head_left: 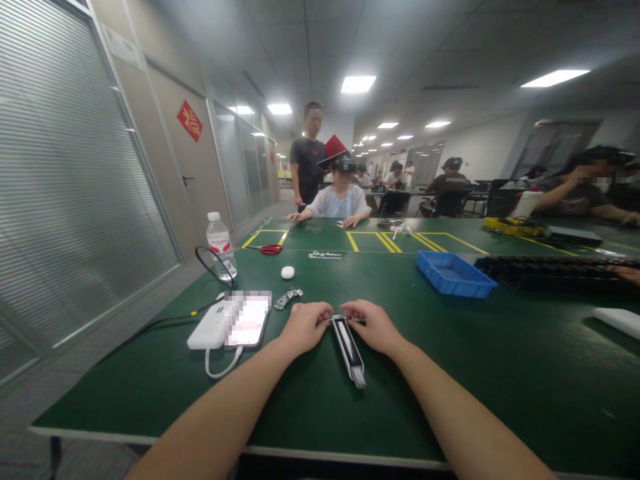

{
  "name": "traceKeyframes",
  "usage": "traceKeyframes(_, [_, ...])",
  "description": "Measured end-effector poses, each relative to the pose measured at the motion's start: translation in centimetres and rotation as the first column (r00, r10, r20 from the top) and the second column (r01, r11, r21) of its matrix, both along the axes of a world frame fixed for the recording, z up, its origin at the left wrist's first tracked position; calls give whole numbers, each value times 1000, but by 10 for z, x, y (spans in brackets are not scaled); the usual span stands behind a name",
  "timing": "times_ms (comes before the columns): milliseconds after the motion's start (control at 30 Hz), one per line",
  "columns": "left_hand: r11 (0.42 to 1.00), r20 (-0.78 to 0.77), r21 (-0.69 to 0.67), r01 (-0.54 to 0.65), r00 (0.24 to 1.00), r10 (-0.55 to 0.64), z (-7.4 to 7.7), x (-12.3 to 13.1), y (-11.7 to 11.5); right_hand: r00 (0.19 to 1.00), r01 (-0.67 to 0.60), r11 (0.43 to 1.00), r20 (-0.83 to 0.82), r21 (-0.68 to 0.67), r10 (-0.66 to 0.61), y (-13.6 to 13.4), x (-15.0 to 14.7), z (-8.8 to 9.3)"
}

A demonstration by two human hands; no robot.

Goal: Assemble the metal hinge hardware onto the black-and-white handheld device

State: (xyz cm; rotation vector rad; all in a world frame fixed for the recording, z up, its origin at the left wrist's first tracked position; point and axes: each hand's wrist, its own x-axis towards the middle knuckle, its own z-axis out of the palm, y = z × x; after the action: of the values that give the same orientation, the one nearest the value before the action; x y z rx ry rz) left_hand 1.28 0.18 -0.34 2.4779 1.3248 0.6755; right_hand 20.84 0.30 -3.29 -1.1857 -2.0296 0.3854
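Note:
A long, narrow white-and-black device (349,347) with a grey end lies on the green table, that end pointing toward me. My left hand (309,325) is at the left of its far end, thumb and fingers pinched together. From the other side, my right hand (374,324) curls in at the same end, its fingers also closed. Something thin and metallic shows between the fingertips across the device's far end; its kind is too small to make out. Left of my left hand lies a silver, jointed metal piece (289,299) with holes.
On the left are a phone (253,320), a white power bank (207,327) with cables, and a water bottle (221,248). A small white case (287,273) and red-handled scissors (270,249) lie beyond. A blue tray (453,275) stands right. A person sits opposite.

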Motion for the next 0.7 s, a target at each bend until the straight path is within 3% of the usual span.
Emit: traceKeyframes(700, [1000, 11, -1, -25, 1000, 25, 0, 0, -1, 998, -37, 999, -55, -6, 36, 1, -5, -6])
